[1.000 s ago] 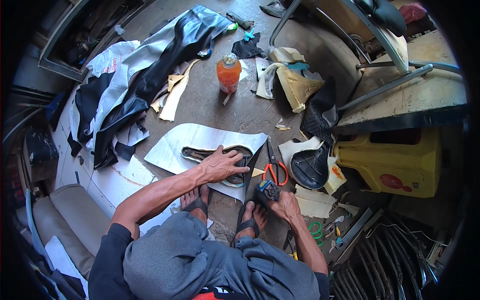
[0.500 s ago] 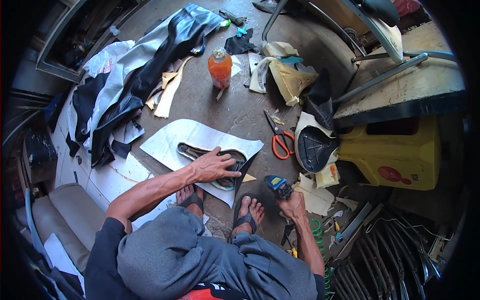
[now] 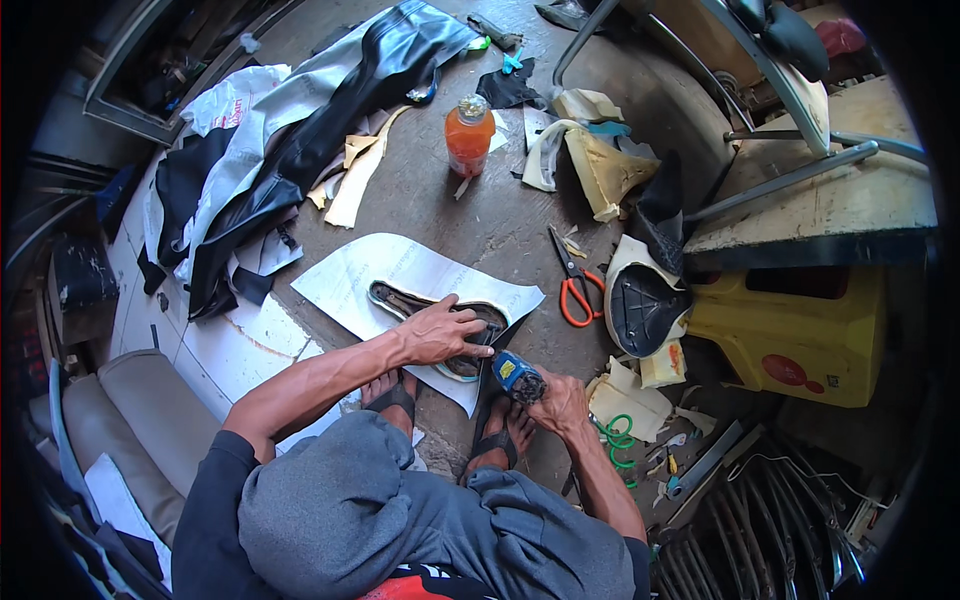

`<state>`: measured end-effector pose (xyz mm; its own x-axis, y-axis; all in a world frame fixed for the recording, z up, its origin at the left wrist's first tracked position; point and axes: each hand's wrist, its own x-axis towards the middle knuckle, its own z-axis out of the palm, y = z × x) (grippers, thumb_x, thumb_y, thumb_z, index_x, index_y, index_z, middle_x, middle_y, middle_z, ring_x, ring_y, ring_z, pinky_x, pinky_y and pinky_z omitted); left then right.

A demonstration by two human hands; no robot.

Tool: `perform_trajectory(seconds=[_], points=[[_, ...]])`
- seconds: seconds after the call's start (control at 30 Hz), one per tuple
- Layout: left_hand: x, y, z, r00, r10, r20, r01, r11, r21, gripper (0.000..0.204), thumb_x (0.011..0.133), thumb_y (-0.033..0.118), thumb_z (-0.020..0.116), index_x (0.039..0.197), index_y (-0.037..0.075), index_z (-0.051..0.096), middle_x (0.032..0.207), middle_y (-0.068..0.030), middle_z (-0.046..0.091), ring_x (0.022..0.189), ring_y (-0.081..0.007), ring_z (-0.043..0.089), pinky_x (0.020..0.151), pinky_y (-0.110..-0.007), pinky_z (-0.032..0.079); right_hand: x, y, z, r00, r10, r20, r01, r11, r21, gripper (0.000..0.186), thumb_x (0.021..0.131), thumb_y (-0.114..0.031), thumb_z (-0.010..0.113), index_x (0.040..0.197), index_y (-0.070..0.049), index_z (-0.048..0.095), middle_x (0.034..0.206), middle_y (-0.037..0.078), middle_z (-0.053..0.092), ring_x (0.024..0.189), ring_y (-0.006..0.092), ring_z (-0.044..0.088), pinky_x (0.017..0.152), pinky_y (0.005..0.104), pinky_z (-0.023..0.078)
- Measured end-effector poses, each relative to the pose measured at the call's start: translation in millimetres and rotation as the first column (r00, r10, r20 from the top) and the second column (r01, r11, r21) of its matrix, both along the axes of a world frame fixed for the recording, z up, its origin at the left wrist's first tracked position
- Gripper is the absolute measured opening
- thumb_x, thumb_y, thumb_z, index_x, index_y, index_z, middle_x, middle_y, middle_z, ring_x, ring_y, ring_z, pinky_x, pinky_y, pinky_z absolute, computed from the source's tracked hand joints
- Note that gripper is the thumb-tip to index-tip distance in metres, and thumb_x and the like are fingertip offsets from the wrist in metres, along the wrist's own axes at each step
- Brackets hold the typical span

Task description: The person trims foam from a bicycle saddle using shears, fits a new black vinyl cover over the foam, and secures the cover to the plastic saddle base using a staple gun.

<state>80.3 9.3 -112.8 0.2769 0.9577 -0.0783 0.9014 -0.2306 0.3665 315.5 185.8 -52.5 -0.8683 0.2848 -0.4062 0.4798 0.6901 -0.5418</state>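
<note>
Hands (image 3: 440,332) on seat (image 3: 398,302), blue tool (image 3: 518,377) | scissors (image 3: 573,269), foam scraps (image 3: 634,404) rightward | bottle (image 3: 468,142) beyond

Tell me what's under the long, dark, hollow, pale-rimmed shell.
A flexible white sheet shows around the shell; whatever is directly beneath is hidden. The bare left hand covers part of the shell.

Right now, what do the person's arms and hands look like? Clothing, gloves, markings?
Left hand and right hand are bare: no gloves. Left forearm and right forearm are uncovered too, no watch or wristband visible. Left sleeve is dark, near-black navy, plain, ending around the elbow; right sleeve looks the same, mostly cut off by the frame.
</note>
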Motion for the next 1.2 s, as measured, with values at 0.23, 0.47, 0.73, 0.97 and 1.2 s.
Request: perform_trajectory(seconds=[0.23,0.47,0.73,0.97,1.2], points=[[2.5,-6.5,-5.1,0.999,0.038,0.033,-0.041,0.995,0.091,0.045,0.094,0.017,0.051,0.134,0.035,0.06,0.121,-0.0036,0.056,0.107,-0.0175,0.056,0.096,-0.047,0.043,-24.2,-7.3,8.5,0.99,0.042,0.132,-0.047,0.998,0.033,0.033,0.074,-0.028,0.073,0.102,-0.011,0.069,0.078,0.022,0.069,0.075,0.0429,0.068,0.069,0.0516,0.055],[2.0,-5.9,-5.3,0.996,0.047,0.078,-0.055,0.993,0.103,0.041,0.092,0.017,0.054,0.129,0.032,0.065,0.116,-0.0022,0.056,0.104,-0.0166,0.056,0.098,-0.047,0.043,-29.5,-4.2,5.7,0.973,0.075,0.219,-0.086,0.995,0.043,0.033,0.074,-0.025,0.071,0.103,-0.01,0.067,0.077,0.023,0.069,0.075,0.0444,0.068,0.069,0.0532,0.054],[1.6,-4.0,-0.8,0.998,0.036,0.058,-0.04,0.997,0.073,0.043,0.092,0.015,0.053,0.129,0.033,0.065,0.116,-0.0017,0.056,0.103,-0.0165,0.056,0.1,-0.048,0.042,-0.1,-4.6,4.5,0.993,0.027,0.112,-0.028,1.0,0.005,0.031,0.075,-0.022,0.072,0.103,-0.009,0.068,0.078,0.024,0.068,0.077,0.0439,0.068,0.069,0.0511,0.055],[-1.3,-0.3,5.6,0.997,0.038,0.065,-0.046,0.99,0.133,0.035,0.091,0.016,0.056,0.124,0.023,0.065,0.115,-0.0047,0.055,0.107,-0.0195,0.056,0.102,-0.047,0.041,96.1,-21.8,6.6,0.953,-0.303,0.002,0.298,0.939,0.17,0.042,0.075,-0.012,0.07,0.117,-0.009,0.067,0.092,0.024,0.07,0.086,0.0437,0.069,0.075,0.051,0.055],[2.5,11.6,56.4,0.964,0.174,0.2,-0.245,0.873,0.422,0.039,0.078,0.016,0.071,0.117,0.014,0.068,0.109,-0.0104,0.055,0.104,-0.0242,0.06,0.101,-0.051,0.042,97.2,-17.3,46.2,0.896,-0.428,-0.12,0.445,0.857,0.259,0.068,0.081,-0.019,0.076,0.139,0.004,0.048,0.121,0.028,0.06,0.112,0.0414,0.061,0.097,0.047,0.048]])
